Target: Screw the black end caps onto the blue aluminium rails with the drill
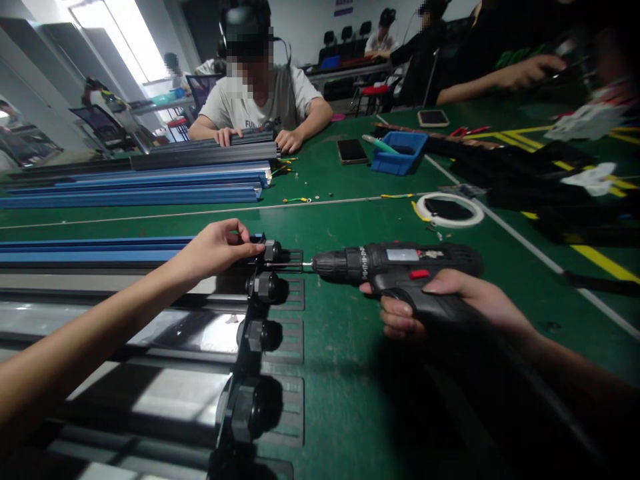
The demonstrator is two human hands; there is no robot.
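Observation:
My right hand (430, 310) is wrapped round the grip of a black power drill (400, 263), which points left. From its chuck a long thin bit (287, 266) reaches the black end cap (259, 241) of the nearest blue-edged aluminium profile (130, 248). My left hand (223, 245) is closed at that end cap, thumb and fingers touching it beside a black cable gland (273, 251). Nearer me, several more profiles lie side by side, each with a similar gland (265, 287) and a flat slotted black tab (295, 337) at its end. Any screw at the bit's tip is too small to make out.
Across the green table (345, 393) a person (260, 100) rests both hands on a stack of dark and blue profiles (200, 177). Further right are a phone (351, 151), a blue bin (400, 153), a white ring-shaped roll (473, 221) and another person's hand (533, 72).

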